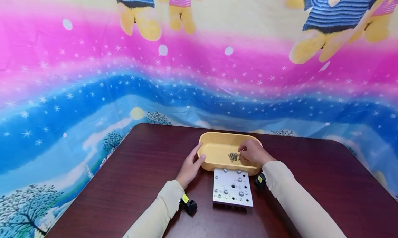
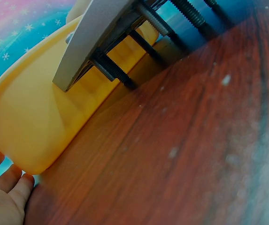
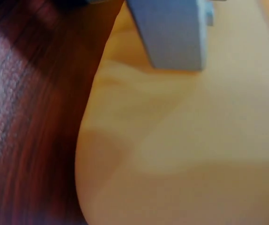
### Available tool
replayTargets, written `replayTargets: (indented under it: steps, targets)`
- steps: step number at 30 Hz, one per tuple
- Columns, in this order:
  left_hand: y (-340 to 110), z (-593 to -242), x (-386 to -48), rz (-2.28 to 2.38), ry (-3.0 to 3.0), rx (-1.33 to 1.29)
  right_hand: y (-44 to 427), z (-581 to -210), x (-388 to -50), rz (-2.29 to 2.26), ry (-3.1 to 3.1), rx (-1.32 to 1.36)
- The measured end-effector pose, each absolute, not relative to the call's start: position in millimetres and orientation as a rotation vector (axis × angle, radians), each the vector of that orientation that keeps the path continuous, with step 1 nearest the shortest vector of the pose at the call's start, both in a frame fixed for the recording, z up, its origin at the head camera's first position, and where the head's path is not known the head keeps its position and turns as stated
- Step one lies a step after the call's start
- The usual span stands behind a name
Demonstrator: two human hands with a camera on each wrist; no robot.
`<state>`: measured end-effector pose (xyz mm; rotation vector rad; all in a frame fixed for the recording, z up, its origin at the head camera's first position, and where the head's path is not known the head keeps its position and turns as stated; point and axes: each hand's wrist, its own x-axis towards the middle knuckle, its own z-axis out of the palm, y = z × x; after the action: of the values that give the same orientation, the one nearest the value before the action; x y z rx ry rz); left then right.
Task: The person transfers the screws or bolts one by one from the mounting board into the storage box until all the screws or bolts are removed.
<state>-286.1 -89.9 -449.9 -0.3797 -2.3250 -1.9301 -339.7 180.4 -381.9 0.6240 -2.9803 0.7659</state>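
A yellow plastic tray [image 1: 217, 164] stands near the table's far edge, with several small metal screws [image 1: 232, 157] lying inside. My left hand [image 1: 189, 167] rests against the tray's left end, thumb and fingers extended around its corner; some of these fingers show beside the tray wall [image 2: 26, 126] in the left wrist view. Inside the tray my right hand [image 1: 253, 152] reaches down with bent fingers by the screws; whether it pinches one is hidden. Before the tray sits a silver metal plate [image 1: 228, 186] with holes and socket-head bolts, threaded shanks [image 2: 143, 44] sticking out underneath.
The dark red-brown wooden table [image 1: 149, 162] has rounded far corners. Behind it hangs a cloth [image 1: 199, 68] printed with bears and snowflakes. A black wrist camera [image 1: 190, 207] is worn on the left wrist, another [image 1: 259, 181] on the right, close to the plate.
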Motion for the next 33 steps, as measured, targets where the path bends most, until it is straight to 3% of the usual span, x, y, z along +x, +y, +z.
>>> replayTargets:
  steps: [33]
  targets:
    - [-90.8, -447.6, -286.1, -1.927, -2.328, -0.367, 173.9, -385.5, -345.2, 0.908, -3.122, 0.453]
